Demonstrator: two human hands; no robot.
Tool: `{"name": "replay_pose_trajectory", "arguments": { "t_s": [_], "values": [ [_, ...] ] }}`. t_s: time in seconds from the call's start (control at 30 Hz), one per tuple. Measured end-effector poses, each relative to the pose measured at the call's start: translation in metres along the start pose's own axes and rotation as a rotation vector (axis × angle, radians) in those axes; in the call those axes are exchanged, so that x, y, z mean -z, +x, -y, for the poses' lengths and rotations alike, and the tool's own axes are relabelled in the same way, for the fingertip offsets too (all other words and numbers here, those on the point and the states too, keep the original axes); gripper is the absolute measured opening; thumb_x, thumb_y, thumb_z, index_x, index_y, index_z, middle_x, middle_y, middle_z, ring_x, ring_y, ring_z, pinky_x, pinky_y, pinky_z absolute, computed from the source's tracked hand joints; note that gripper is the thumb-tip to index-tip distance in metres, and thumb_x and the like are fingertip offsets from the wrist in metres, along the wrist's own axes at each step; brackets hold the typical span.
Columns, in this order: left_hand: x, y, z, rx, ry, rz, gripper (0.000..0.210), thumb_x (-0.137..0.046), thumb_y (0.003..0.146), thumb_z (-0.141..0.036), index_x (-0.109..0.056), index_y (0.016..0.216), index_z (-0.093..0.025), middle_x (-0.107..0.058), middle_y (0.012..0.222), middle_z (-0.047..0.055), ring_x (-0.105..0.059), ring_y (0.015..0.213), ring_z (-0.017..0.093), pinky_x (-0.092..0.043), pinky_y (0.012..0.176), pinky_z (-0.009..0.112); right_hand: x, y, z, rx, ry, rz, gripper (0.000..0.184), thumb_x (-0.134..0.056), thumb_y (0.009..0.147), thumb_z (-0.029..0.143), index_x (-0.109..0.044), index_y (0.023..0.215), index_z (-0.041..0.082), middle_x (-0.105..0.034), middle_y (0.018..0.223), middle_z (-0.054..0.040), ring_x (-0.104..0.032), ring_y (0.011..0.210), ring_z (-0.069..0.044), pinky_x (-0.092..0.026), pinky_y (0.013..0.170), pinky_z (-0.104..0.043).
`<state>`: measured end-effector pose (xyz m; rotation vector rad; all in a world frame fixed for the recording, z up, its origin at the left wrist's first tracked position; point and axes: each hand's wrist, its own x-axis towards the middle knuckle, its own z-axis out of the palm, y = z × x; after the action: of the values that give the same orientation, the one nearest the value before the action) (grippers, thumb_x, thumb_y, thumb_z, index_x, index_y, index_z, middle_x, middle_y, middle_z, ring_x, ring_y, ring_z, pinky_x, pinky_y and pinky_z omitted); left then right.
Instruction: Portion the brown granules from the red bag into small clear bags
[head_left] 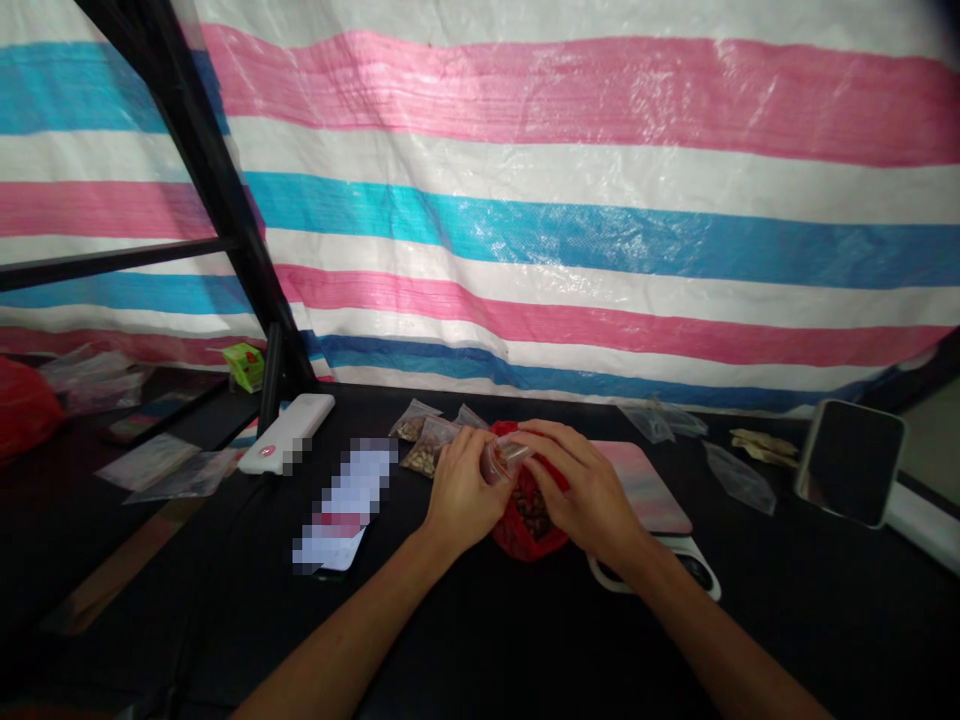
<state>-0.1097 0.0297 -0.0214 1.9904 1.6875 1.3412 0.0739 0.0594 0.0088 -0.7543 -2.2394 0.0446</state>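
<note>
Between my hands is a small clear plastic bag, held over a red plastic bag. My left hand is closed on the clear bag's left side. The fingers of my right hand are bent over its right side and top edge. Dark brown pieces, too small to name, lie in the red bag's open mouth. Just beyond my left hand are several small clear bags filled with brownish bits. A pink-topped scale sits partly under my right forearm.
Left of my hands lie a phone and a white power strip-like device. Flat clear bags and a dark-screened device are at the right. A black frame post rises at left before a striped tarp.
</note>
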Motion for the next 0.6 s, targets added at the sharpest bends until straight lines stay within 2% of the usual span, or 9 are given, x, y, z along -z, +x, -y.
{"name": "replay_pose_trajectory", "arguments": {
  "t_s": [0.23, 0.6],
  "values": [
    [-0.0010, -0.0009, 0.0012, 0.004, -0.033, -0.051, 0.011, -0.067, 0.091, -0.028, -0.062, 0.100, -0.022, -0.061, 0.100, 0.005, -0.060, 0.097, 0.024, -0.049, 0.087, 0.040, 0.0057, 0.0031, 0.0009, -0.024, -0.046, -0.029, 0.032, -0.059, 0.103, 0.025, -0.063, 0.134, 0.028, -0.070, 0.133, -0.0073, -0.066, 0.121, -0.025, -0.054, 0.101, -0.045],
    [-0.0064, -0.0041, -0.0048, -0.062, -0.106, -0.140, 0.009, -0.066, 0.093, -0.026, -0.061, 0.099, -0.022, -0.061, 0.099, 0.005, -0.059, 0.098, 0.023, -0.048, 0.088, 0.039, 0.0007, 0.0000, -0.0004, 0.107, -0.080, -0.117, 0.033, -0.058, 0.100, 0.013, -0.068, 0.128, 0.028, -0.072, 0.134, -0.0073, -0.068, 0.118, -0.025, -0.055, 0.096, -0.043]
  ]
}}
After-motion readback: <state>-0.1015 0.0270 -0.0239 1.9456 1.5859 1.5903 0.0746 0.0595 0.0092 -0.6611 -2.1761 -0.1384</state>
